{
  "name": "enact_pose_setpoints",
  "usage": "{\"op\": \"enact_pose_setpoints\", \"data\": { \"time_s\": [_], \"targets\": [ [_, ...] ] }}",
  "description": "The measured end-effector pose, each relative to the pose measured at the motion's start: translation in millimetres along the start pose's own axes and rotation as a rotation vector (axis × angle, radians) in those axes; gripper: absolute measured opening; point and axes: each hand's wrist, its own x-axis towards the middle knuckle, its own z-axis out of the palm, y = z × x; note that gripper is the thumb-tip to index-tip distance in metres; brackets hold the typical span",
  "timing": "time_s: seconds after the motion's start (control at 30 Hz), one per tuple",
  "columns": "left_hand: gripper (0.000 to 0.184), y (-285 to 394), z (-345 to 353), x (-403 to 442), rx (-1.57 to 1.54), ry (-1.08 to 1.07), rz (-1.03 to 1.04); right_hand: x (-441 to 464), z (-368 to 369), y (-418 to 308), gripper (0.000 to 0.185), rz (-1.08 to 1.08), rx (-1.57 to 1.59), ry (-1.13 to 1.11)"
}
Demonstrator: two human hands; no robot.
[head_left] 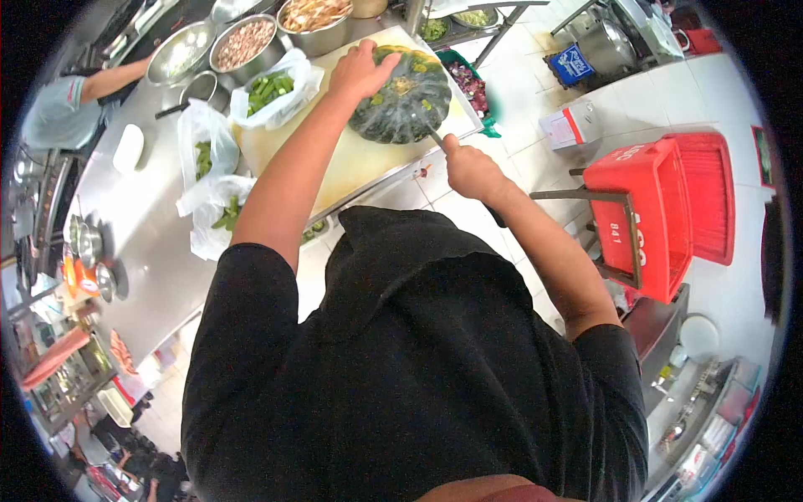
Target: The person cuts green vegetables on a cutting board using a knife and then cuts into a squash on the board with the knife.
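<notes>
A large dark green pumpkin (400, 105) with yellow-orange patches sits on a pale cutting board (335, 180) near the counter's corner. My left hand (361, 74) grips its upper left side, with the thumb spread over the rind. In my right hand (474, 170) is a knife (436, 135), the fingers wrapped round its handle. Its blade points at the pumpkin's lower right side and meets the rind there. Whether the tip has gone in, I cannot tell.
Plastic bags of cut green vegetables (269, 90) lie left of the board. Behind them stand metal bowls, one with chopped pinkish food (244, 46). Red crates (640, 209) stand on the floor at right. A co-worker's arm (117, 79) reaches in at the far left.
</notes>
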Motion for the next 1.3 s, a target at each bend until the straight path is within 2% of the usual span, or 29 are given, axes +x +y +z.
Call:
{"op": "enact_pose_setpoints", "data": {
  "time_s": [0.23,0.3,0.47,0.57,0.73,0.83,1.0,1.07,1.13,1.23,1.3],
  "targets": [
    [0.078,-26,17,20,0.027,-0.02,0.104,8,7,6,0.028,-0.04,0.078,-0.033],
    [0.078,-29,18,19,0.038,-0.023,0.081,12,17,11,0.029,-0.046,0.083,-0.019],
    [0.078,-25,10,20,0.02,-0.058,0.052,36,80,36,0.032,-0.044,0.117,0.047],
    [0.077,-18,8,18,0.021,-0.051,0.058,38,91,40,0.031,-0.047,0.114,0.082],
    [0.065,-68,38,27,-0.229,-0.115,0.028,7,71,36,0.026,-0.065,0.1,0.066],
    [0.065,-41,25,8,-0.224,-0.158,0.111,-4,77,31,0.025,-0.029,0.155,0.013],
    [0.067,-24,19,4,-0.109,-0.158,0.062,12,108,42,0.027,-0.022,0.182,0.041],
    [0.067,-30,23,-4,-0.189,-0.151,0.042,16,129,50,0.03,-0.04,0.177,0.047],
    [0.07,-38,25,10,-0.163,-0.128,0.089,25,140,57,0.03,-0.064,0.192,0.12],
    [0.071,-24,16,-2,-0.157,-0.095,0.04,21,139,58,0.029,-0.085,0.169,0.14],
    [0.067,-13,14,-15,-0.068,0.008,0.048,17,135,59,0.026,-0.079,0.17,0.153]
  ]
}}
